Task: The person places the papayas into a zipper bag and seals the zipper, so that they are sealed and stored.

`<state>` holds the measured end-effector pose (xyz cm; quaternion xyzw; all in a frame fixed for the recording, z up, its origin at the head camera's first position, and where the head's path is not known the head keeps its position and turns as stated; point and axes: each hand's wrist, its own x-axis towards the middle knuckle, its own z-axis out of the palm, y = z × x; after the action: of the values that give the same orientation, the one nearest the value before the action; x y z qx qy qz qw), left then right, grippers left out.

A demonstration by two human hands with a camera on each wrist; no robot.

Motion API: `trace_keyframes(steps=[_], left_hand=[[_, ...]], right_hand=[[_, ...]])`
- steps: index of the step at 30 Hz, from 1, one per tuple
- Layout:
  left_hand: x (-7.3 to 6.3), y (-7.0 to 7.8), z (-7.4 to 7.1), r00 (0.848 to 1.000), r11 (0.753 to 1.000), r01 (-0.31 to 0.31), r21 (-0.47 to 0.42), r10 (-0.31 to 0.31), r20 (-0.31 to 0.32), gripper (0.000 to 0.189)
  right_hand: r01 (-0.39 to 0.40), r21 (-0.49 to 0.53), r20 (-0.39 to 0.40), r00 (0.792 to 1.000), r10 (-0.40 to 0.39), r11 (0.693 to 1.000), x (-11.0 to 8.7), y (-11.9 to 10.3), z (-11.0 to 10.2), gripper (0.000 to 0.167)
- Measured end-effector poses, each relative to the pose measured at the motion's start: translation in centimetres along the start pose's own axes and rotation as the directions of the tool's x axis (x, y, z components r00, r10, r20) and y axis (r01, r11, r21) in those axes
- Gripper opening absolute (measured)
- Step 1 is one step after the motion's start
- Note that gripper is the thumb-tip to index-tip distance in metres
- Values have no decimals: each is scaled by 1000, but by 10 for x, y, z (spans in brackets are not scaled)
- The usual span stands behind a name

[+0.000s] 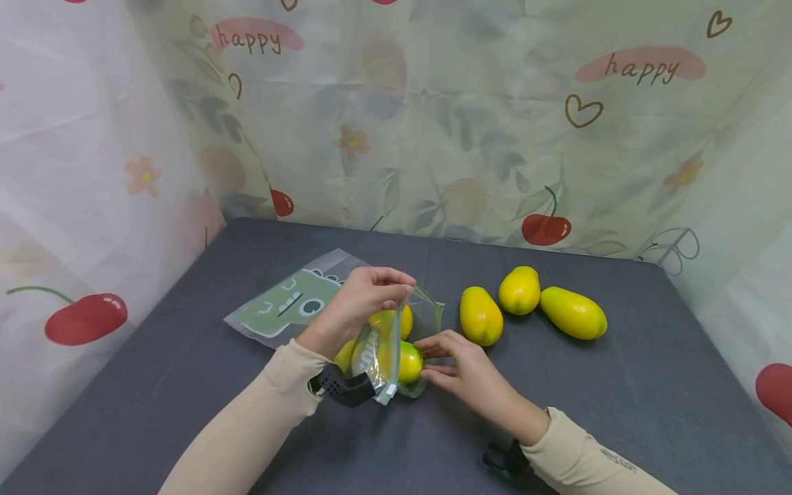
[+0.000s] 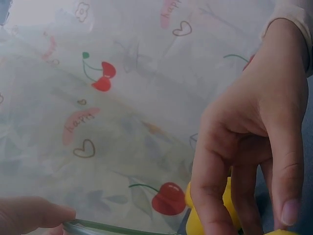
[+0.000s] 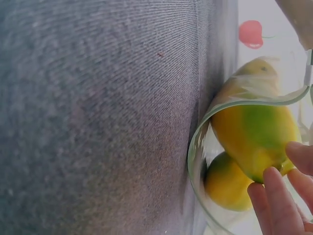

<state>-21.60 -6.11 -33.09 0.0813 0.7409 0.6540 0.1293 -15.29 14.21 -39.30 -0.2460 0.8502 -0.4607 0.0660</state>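
Observation:
A clear zip bag (image 1: 370,352) stands mouth-right on the dark table, with several yellow-green papayas inside. My left hand (image 1: 365,295) pinches the top of the bag's rim between thumb and fingers and keeps the mouth apart. At that mouth lies one papaya (image 1: 410,363), its end facing my right hand (image 1: 470,371). In the right wrist view, the extended fingertips (image 3: 276,196) are at the end of this papaya (image 3: 261,129), and another papaya (image 3: 227,183) sits beside it inside the rim. The left wrist view catches only the left fingertips (image 2: 36,213) on the bag's edge.
Three loose papayas lie to the right of the bag: one upright-looking papaya (image 1: 481,316), another papaya (image 1: 520,290) behind it, and a longer papaya (image 1: 573,313). A flat bag with a green cartoon print (image 1: 287,302) lies at the left. Patterned curtains (image 1: 421,137) surround the table.

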Motion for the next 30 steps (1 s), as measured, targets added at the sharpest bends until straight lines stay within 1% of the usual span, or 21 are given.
trace_keyframes(steps=[4,9,12,18,23,30], left_hand=[[0,1,0,1000,1000,-2,-4,2,0,21],[1,2,0,1000,1000,5,-11,-5,-4,23],[1,3,0,1000,1000,11,-11,-11,-6,23],[1,3,0,1000,1000,19,-16,-19,-7,22],[1,2,0,1000,1000,23,-11,-23,-7,22],[0,2,0,1000,1000,21,-5,-21,-5,21]], right_hand=[[-1,-1,15,1000,1,1000,1,-3,1,35],[37,-17,38,999,-36,999,2,-3,1,31],[45,-31,55,998,-44,998,2,-3,2,28],[38,-84,82,996,-31,996,3,-3,2,24],[10,-123,104,995,3,992,3,-2,3,24],[-4,-142,121,992,21,990,3,2,4,24]])
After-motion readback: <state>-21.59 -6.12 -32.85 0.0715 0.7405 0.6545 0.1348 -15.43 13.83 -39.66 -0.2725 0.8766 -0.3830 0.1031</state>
